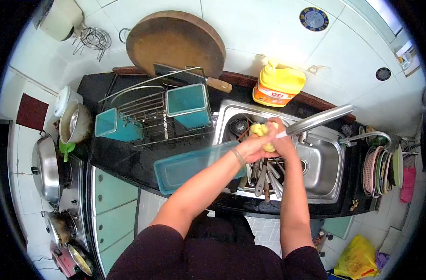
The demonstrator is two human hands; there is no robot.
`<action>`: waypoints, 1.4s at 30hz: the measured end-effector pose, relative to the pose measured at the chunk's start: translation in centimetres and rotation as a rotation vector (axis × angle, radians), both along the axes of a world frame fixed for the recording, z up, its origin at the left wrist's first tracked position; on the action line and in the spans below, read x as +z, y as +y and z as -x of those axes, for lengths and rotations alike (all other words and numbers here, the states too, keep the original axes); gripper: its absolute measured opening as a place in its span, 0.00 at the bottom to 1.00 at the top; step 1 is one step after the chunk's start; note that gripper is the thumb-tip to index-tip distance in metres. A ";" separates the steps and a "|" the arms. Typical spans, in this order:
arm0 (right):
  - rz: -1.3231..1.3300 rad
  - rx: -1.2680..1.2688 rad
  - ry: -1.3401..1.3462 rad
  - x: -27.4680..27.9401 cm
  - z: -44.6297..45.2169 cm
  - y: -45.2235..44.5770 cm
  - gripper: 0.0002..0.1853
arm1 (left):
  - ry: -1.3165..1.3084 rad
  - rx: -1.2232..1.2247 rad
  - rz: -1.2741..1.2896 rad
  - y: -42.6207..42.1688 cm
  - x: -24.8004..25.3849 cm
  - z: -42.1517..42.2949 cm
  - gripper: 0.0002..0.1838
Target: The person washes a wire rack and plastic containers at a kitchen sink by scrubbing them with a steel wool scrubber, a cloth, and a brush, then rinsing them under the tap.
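Over the sink (337, 186), my left hand (251, 148) and my right hand (284, 140) are together, fingers closed around a bunched yellow cloth or sponge (259, 129). A bracelet circles my left wrist. A thick metal bar that looks like the tap's spout (320, 119) reaches to my right hand from the upper right, with a whitish end beside the fingers. Beneath my hands, several knives and utensils (260, 182) lie in the left basin. A dark ladle (238, 126) rests at that basin's back left. My fingers partly hide the yellow piece.
Left of the sink stand a wire rack with teal holders (187, 100) and a long teal tray (185, 170). Behind them lean a round wooden board (175, 42) and a cleaver (220, 85). A yellow detergent jug (278, 85) stands behind the sink; plates (379, 170) are racked at right.
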State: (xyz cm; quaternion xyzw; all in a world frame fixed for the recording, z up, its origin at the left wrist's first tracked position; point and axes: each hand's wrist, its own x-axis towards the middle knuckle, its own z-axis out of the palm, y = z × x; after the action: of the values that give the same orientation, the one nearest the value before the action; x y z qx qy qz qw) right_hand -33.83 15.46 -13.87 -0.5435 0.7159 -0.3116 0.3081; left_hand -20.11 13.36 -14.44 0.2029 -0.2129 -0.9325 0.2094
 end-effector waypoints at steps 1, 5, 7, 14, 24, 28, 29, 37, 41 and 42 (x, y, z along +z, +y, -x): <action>-0.146 0.073 -0.206 0.5 0.8 -0.1 0.25 | -0.002 -0.051 0.016 0.4 -0.4 0.0 0.23; -0.161 0.513 -1.312 1.7 2.9 0.6 0.56 | 0.232 -0.329 -0.140 1.2 0.3 1.3 0.12; -0.132 0.575 -1.528 2.1 2.2 0.7 0.54 | 0.158 -0.386 -0.164 1.5 1.5 1.5 0.10; -0.125 0.356 -1.158 1.2 1.3 -1.1 0.23 | -0.100 -0.308 -0.157 0.7 2.3 0.7 0.10; 0.146 -0.171 -0.899 1.8 -1.7 -0.7 0.16 | -1.105 -0.064 1.136 0.7 0.9 2.6 0.23; 0.229 -0.541 -0.785 -0.9 -3.8 0.2 0.15 | -1.148 -0.115 1.259 1.3 -0.2 1.7 0.25; 0.231 -0.681 -0.763 -1.0 -4.7 0.9 0.14 | -1.144 -0.126 1.341 1.5 -1.4 1.0 0.23; 0.213 -0.137 -0.395 -5.7 -1.8 7.1 0.14 | -1.043 -0.265 1.139 3.5 1.6 -3.7 0.30; -0.064 -0.638 -0.579 -4.0 3.4 10.1 0.18 | -0.716 -0.135 0.598 2.8 0.7 -7.5 0.24; 0.006 -0.751 -0.474 -6.8 6.0 10.5 0.18 | -0.614 -0.073 0.253 2.9 1.3 -8.3 0.22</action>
State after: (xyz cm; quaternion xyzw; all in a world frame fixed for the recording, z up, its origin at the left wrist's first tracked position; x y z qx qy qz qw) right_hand -39.86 26.01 -20.68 -0.1599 0.7725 -0.5200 0.3276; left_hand -11.77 16.30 -13.10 0.4389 -0.3875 -0.8009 0.1253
